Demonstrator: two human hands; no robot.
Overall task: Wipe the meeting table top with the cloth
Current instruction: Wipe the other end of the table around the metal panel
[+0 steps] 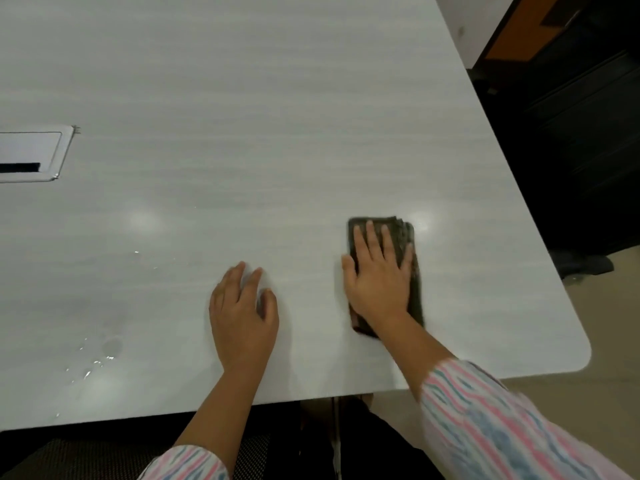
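A pale grey meeting table top (242,116) fills most of the view. Near its front right corner lies a dark folded cloth (403,233), flat on the surface. My right hand (379,271) presses down on the cloth with straight, spread fingers and covers most of it. My left hand (244,317) rests flat on the bare table to the left of the cloth, about a hand's width away, holding nothing.
A rectangular cable hatch (31,155) is set into the table at the far left. Water droplets (93,362) glisten on the front left area. A dark cabinet (571,133) stands beyond the right edge. The table's rounded front right corner (581,355) is close to the cloth.
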